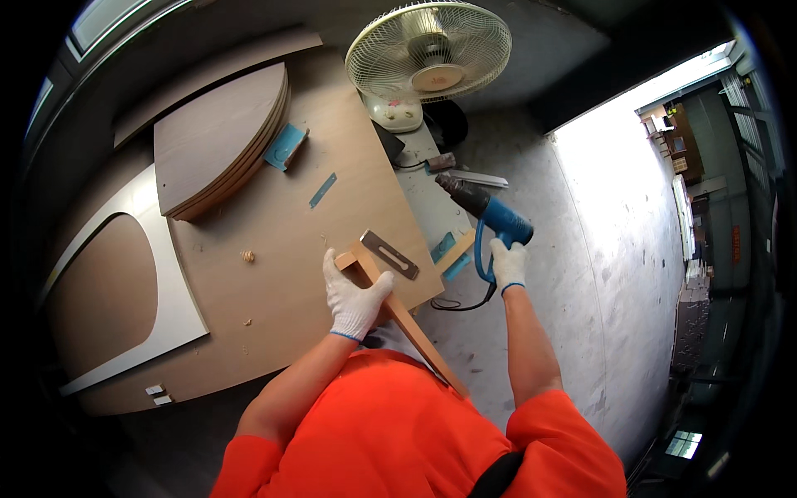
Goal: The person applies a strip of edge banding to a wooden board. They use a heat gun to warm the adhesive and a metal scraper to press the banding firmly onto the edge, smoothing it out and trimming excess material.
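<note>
My left hand (353,300), in a white knit glove, is closed round the upper end of a long wooden strip (407,325). A short wooden block meets the strip there at an angle. Past the strip's top end lies a dark plate with a long slot (390,255), at the board's corner. My right hand (508,264), also gloved, grips the handle of a blue heat gun (504,221). Its dark nozzle points up and to the left, away from the strip. A black cord hangs below the handle.
A tan board table (274,290) carries stacked curved panels (224,137), a white frame with a rounded opening (178,274), a blue bracket (286,147) and a thin blue strip (323,190). A fan (437,78) stands at the far edge. Grey floor (573,274) lies to the right.
</note>
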Demonstrator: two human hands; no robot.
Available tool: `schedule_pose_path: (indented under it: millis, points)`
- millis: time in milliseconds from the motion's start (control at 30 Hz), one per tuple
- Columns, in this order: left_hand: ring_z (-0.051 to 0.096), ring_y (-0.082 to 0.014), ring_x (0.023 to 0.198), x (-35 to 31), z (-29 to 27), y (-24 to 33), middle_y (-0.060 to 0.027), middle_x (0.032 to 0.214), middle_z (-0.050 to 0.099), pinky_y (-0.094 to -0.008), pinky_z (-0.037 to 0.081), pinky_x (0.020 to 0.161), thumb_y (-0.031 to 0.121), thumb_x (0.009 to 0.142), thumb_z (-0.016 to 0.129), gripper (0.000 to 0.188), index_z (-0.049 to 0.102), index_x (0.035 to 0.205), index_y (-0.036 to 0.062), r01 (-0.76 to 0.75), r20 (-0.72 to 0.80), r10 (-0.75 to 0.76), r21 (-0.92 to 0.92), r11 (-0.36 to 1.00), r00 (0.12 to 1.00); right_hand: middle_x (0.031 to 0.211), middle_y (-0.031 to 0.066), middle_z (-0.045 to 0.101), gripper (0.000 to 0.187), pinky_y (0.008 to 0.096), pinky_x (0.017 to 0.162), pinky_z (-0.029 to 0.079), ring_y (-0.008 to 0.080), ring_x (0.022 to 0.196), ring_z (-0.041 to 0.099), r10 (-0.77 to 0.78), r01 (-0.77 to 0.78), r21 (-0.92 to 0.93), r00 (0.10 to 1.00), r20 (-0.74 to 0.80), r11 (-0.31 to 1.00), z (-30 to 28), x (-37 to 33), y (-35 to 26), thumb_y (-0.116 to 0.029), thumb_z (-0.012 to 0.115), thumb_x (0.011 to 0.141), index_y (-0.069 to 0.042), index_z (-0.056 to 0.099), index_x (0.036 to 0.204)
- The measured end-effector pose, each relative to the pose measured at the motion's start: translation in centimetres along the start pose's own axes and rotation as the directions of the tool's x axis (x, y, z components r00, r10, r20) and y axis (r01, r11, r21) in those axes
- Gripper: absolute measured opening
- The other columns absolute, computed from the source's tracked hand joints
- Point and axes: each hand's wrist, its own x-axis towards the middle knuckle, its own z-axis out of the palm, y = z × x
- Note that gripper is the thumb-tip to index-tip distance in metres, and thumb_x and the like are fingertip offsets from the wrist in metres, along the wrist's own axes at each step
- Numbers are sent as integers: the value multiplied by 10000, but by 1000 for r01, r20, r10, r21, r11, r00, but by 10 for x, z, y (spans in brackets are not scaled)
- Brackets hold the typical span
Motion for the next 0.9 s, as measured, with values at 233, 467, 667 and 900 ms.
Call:
schedule_pose_path:
  millis: [233, 467, 667, 900]
  points:
    - [586, -388, 1421, -4, -6, 14, -258, 1542, 540, -468, 496, 1192, 341, 746, 952, 1248, 225, 1705, 14, 19, 23, -19, -2, 1000, 1000, 984, 218, 780, 433, 434, 846, 568, 315, 878, 744, 399, -437, 170, 891, 219, 883, 143, 54, 86, -218, 829, 811, 134, 757, 1053]
    - [521, -341, 1465, -1, 0, 13, -239, 1591, 456, -439, 468, 1216, 258, 777, 942, 1222, 192, 1700, -22, -4, -27, 3, -48, 999, 1000, 1288, 252, 744, 546, 523, 1082, 538, 464, 1199, 691, -288, 278, -109, 954, -87, 954, 156, 21, 28, -363, 807, 915, 42, 737, 1274]
    - [545, -295, 1411, -3, 7, 14, -200, 1533, 482, -429, 499, 1181, 199, 796, 918, 1122, 252, 1673, -16, -26, -35, 22, -131, 991, 999, 1149, 154, 728, 438, 498, 1024, 528, 363, 1124, 684, -706, 761, -91, 633, 317, 642, 134, -68, -64, -372, 902, 870, -53, 764, 1138]
    - [555, -298, 1397, 1, 4, 7, -202, 1524, 488, -427, 506, 1176, 186, 790, 910, 1081, 298, 1655, -22, -118, -66, 115, -47, 992, 991, 1150, 196, 731, 400, 538, 987, 520, 400, 1111, 691, -582, 682, -104, 684, 439, 724, 153, -91, -63, -338, 856, 899, -59, 738, 1160]
